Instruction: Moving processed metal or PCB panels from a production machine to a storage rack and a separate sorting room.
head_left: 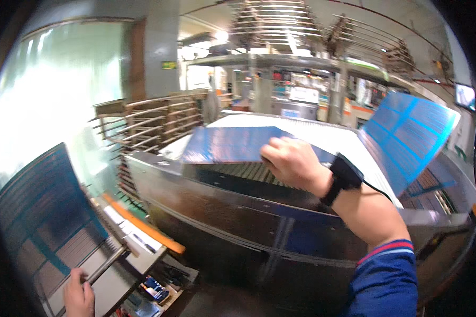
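Observation:
My right hand (293,164), with a dark device strapped to its wrist, is closed at the right end of a shiny blue-patterned panel (232,142). The thin panel is tilted over the near side of a roller conveyor machine (206,198). My left hand (79,296) is at the lower left, its thumb and fingers apart. It lies by the lower part of a large dark panel with blue bands (53,211), which stands slanted. Whether those fingers touch the panel I cannot tell.
Another blue-banded panel (412,132) leans upright at the machine's right. Wooden racks with rods (164,119) stand at the back left. Beside the left panel, an orange bar (143,224) edges a bench, with small boxes (153,288) on a shelf below.

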Demonstrator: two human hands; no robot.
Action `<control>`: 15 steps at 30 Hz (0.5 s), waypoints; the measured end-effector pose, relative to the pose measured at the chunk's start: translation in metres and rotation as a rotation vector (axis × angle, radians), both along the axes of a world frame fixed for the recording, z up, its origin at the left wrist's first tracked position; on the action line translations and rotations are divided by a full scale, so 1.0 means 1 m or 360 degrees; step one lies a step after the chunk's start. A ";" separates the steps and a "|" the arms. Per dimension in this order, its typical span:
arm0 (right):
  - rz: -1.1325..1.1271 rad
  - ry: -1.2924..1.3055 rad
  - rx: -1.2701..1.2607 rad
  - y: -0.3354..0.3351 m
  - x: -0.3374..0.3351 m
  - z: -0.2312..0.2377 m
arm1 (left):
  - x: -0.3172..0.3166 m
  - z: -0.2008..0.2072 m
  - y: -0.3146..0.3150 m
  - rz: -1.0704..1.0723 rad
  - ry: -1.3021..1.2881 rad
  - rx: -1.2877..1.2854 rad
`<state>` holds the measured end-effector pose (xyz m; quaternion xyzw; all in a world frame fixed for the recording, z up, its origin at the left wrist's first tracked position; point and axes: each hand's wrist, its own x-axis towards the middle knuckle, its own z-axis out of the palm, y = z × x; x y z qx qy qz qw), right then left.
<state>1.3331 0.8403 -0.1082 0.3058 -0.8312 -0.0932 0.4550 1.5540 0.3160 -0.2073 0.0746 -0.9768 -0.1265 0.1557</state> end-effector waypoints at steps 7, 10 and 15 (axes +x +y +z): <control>0.0041 -0.0259 0.0267 -0.016 0.007 -0.017 | 0.001 -0.010 -0.001 0.0081 0.0403 0.0468; 0.0077 -0.0253 0.0291 -0.018 0.007 -0.016 | 0.006 -0.015 -0.004 -0.0013 0.0470 0.0495; 0.0060 -0.0266 0.0341 -0.022 0.006 -0.014 | 0.007 -0.017 -0.005 -0.0115 0.0521 0.0485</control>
